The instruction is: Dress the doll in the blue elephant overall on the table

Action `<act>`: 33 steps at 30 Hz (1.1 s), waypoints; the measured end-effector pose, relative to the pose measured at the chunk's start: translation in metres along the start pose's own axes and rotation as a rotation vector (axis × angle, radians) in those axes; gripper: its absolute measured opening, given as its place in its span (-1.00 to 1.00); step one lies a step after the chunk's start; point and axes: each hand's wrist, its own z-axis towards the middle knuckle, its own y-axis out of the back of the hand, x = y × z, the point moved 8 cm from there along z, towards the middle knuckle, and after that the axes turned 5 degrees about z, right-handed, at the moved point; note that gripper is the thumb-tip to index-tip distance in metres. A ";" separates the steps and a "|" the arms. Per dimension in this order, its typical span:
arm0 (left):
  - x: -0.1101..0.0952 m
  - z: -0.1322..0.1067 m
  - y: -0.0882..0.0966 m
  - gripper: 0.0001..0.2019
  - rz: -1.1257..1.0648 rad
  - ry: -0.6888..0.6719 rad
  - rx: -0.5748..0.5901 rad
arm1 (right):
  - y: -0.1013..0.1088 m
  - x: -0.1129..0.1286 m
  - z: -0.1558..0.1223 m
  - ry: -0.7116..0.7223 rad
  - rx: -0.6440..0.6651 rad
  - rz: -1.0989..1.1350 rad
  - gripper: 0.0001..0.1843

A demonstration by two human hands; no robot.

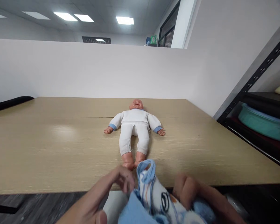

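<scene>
A baby doll [135, 126] in a white long-sleeved top and trousers with blue cuffs lies on its back on the table, arms spread and bare feet toward me. In front of its feet, at the table's near edge, is a bunched cloth baby garment [162, 197], white with a printed pattern, light-blue trim and a blue loop standing up. My left hand [126, 180] has its fingers curled down at the garment's left edge, slightly blurred. On the garment's right side my right hand [186, 189] is closed in a fist on the cloth. Its fingertips are hidden.
The wooden table [67, 149] reaches back to a white partition [95, 68]. At the right stands a black metal shelf rack [254, 77] holding a teal basin [263, 123]. A black object [11, 103] lies at the table's far left. Dark floor [49, 208] shows below the near edge.
</scene>
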 end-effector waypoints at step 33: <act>-0.067 0.215 0.153 -0.78 -0.212 -0.247 -0.472 | 0.072 0.128 0.237 0.392 -0.099 -0.190 -0.67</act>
